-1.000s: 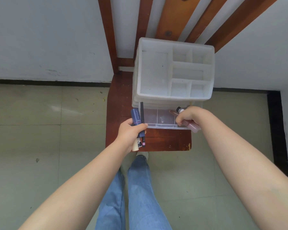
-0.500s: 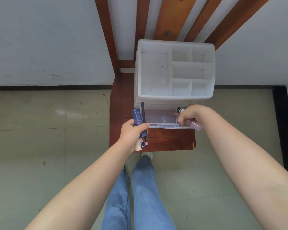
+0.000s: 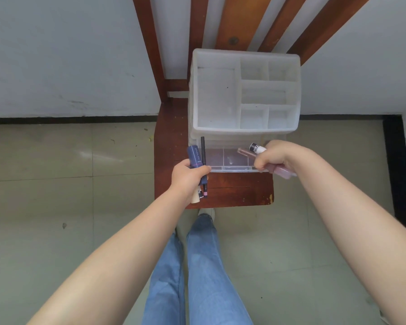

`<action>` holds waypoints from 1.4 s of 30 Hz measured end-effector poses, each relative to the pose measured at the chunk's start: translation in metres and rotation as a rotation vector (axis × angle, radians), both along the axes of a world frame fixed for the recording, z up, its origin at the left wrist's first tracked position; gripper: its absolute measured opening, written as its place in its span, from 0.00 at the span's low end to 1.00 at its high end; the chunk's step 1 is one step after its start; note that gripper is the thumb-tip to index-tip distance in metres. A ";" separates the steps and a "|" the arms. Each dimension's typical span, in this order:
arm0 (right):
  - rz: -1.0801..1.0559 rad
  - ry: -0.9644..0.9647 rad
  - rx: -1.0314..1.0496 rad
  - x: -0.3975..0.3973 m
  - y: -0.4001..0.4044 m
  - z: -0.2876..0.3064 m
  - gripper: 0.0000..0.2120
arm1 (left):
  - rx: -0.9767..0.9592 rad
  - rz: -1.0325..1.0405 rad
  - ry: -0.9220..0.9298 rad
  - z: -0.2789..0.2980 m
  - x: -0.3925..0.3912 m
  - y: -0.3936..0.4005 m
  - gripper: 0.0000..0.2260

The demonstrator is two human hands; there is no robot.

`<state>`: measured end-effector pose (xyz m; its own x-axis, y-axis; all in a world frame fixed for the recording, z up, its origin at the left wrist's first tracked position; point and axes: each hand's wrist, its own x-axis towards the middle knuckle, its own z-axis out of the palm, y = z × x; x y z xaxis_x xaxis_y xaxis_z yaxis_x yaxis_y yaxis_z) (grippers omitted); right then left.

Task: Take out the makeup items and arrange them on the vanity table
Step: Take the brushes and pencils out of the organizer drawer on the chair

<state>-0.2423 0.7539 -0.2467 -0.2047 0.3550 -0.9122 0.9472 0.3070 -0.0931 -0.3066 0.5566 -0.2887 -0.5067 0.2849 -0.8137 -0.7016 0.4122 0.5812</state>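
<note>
A white plastic organizer (image 3: 245,66) with empty top compartments stands on a wooden chair seat (image 3: 232,191). Its clear drawer (image 3: 230,170) is pulled out toward me. My left hand (image 3: 188,177) grips a bundle of makeup items: a dark blue tube (image 3: 193,157), a thin black pencil (image 3: 203,151) and a cream-coloured tube (image 3: 195,197). My right hand (image 3: 272,156) is at the drawer's right end and holds a pink gloss tube (image 3: 283,172), a tube with a black-and-white label (image 3: 257,148) and a brownish stick (image 3: 244,151).
The chair's slatted back (image 3: 239,22) rises behind the organizer against a white wall. Pale tiled floor (image 3: 56,207) spreads on both sides. My jeans-clad legs (image 3: 197,266) and a shoe (image 3: 206,212) are just in front of the seat.
Both hands stay at the drawer with their items. My right hand has lifted slightly with its tubes. The view has shifted a little.
</note>
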 end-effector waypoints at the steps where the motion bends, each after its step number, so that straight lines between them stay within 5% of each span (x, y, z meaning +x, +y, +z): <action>1: -0.024 0.036 0.003 0.005 -0.003 0.006 0.06 | -0.017 -0.008 0.017 0.002 0.001 0.001 0.10; 4: 0.054 0.160 0.052 0.030 -0.025 0.020 0.07 | -0.055 -0.029 0.059 0.010 0.003 0.006 0.07; 8: 0.573 0.257 0.159 0.071 -0.062 0.015 0.02 | -0.020 -0.130 0.095 0.020 0.000 0.007 0.08; 11: 0.884 0.254 0.212 0.082 -0.071 -0.010 0.10 | -0.010 -0.228 0.138 0.022 -0.011 0.002 0.08; 17: 1.134 0.363 0.396 0.053 -0.040 -0.041 0.11 | -0.036 -0.323 0.241 0.022 -0.021 -0.005 0.11; 23: 1.133 0.366 0.619 0.025 -0.026 -0.040 0.14 | -0.061 -0.410 0.337 0.023 -0.020 -0.027 0.11; 30: 1.225 0.149 0.834 0.024 -0.037 -0.032 0.23 | -0.107 -0.334 0.337 0.023 -0.018 -0.038 0.09; 34: 1.172 0.186 0.626 0.030 -0.039 -0.032 0.25 | -0.151 -0.349 0.383 0.037 -0.016 -0.036 0.10; 38: 1.094 0.274 0.585 0.052 -0.039 -0.002 0.23 | -0.202 -0.584 0.513 0.068 -0.020 -0.013 0.04; 42: 1.109 0.291 0.740 0.080 -0.028 0.049 0.21 | -0.231 -1.024 0.837 0.106 -0.030 0.034 0.04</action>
<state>-0.1619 0.7258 -0.1975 -0.8494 0.2623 -0.4579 0.1475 0.9511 0.2713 -0.3367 0.5908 -0.1830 -0.5148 0.7317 -0.4469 0.5093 0.6803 0.5271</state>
